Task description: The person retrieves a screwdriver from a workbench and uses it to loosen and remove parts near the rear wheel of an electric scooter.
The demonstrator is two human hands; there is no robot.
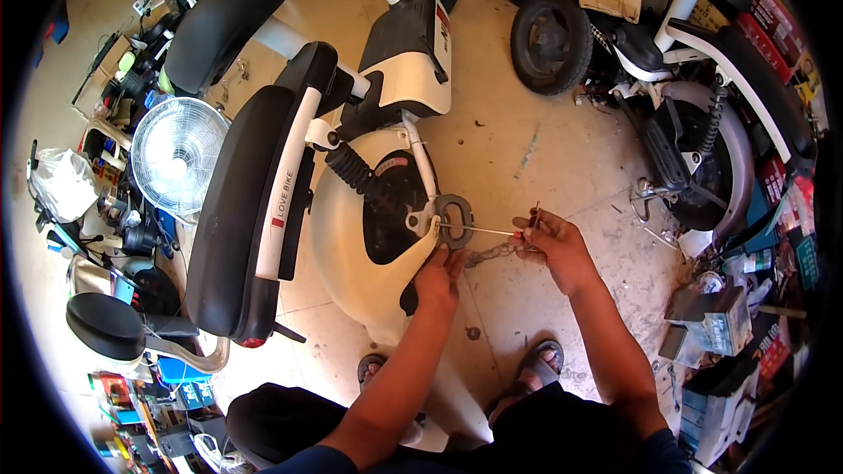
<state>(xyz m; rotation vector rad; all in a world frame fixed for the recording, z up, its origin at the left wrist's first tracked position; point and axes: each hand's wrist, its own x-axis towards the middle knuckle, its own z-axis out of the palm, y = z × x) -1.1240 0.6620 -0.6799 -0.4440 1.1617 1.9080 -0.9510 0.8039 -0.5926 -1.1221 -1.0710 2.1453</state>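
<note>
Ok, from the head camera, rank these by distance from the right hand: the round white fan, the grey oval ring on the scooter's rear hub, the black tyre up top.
From the right hand:
1. Grey oval ring on the white scooter's hub, just to its left.
2. Black tyre, upper middle, well above the hand.
3. Round white fan, far left, beyond the black seat.

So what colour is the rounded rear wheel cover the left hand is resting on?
Cream white, the rounded rear wheel cover under the left hand; it shows best in the head view.
</note>
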